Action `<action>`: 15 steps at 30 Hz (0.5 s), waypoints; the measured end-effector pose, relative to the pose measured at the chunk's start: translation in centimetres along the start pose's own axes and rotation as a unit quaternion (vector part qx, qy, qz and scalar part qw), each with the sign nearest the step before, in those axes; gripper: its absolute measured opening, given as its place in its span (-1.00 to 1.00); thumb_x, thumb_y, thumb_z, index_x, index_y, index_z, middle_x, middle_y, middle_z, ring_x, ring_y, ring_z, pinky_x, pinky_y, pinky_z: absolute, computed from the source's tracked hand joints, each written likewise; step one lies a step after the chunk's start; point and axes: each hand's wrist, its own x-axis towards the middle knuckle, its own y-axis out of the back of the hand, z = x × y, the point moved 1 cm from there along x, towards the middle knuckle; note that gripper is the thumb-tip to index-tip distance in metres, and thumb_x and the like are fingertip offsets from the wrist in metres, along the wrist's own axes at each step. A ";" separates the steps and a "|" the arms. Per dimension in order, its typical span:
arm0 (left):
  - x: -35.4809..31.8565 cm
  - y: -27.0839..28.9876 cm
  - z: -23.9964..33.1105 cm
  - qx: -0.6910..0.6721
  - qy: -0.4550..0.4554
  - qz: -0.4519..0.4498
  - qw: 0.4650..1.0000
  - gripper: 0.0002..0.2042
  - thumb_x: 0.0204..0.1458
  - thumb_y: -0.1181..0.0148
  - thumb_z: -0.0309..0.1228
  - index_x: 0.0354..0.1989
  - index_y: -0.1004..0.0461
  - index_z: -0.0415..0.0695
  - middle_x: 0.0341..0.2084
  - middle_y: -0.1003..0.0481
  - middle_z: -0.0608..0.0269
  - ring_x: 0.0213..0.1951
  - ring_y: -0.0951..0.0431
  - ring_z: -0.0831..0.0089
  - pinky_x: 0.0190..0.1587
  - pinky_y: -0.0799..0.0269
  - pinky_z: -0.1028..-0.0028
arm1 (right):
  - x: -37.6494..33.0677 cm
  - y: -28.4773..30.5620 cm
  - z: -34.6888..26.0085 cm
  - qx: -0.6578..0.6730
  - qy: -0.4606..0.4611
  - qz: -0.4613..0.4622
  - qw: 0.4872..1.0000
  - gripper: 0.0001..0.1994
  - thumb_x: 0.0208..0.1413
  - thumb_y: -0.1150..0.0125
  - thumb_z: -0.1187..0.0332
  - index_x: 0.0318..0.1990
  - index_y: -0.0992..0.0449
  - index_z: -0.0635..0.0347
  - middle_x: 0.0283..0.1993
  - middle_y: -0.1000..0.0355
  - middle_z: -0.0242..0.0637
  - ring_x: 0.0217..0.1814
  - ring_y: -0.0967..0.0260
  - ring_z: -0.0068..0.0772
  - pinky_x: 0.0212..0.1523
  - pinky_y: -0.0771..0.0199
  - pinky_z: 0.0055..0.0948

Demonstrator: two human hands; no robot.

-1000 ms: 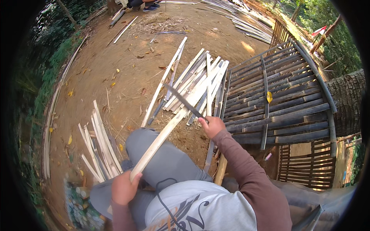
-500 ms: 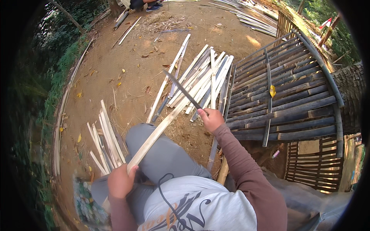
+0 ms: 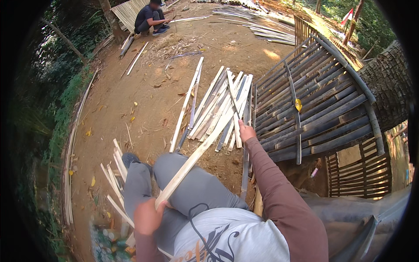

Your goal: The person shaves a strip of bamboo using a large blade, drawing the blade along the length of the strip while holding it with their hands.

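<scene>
L grip [image 3: 147, 216] is closed on wood strip [image 3: 188, 166], which passes over leg [image 3: 198, 185] toward stick pile [image 3: 211, 102]. Knife [image 3: 234, 99], now more upright than before, is held in R grip [image 3: 247, 131], so work is prob. nr strip's far end.

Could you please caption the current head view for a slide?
Left hand holding a pale strip, right hand a long knife, beside a dark bamboo platform.

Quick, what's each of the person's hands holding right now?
Left hand: closed around a long pale strip.
Right hand: closed, holding a knife.
</scene>
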 end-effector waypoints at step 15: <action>4.4 0.2 -2.9 -0.153 -0.005 -0.099 0.983 -0.59 0.25 -0.31 -0.05 -0.34 -0.60 -0.23 -0.51 -0.55 -0.19 -0.39 -0.57 -0.22 -0.32 -0.45 0.03 | -13.2 5.8 -11.2 0.037 0.191 0.000 0.981 -0.36 0.42 -0.09 -0.20 -0.39 -0.53 0.32 -0.55 -0.37 0.00 -0.50 -0.31 -0.10 -0.35 -0.35 -0.14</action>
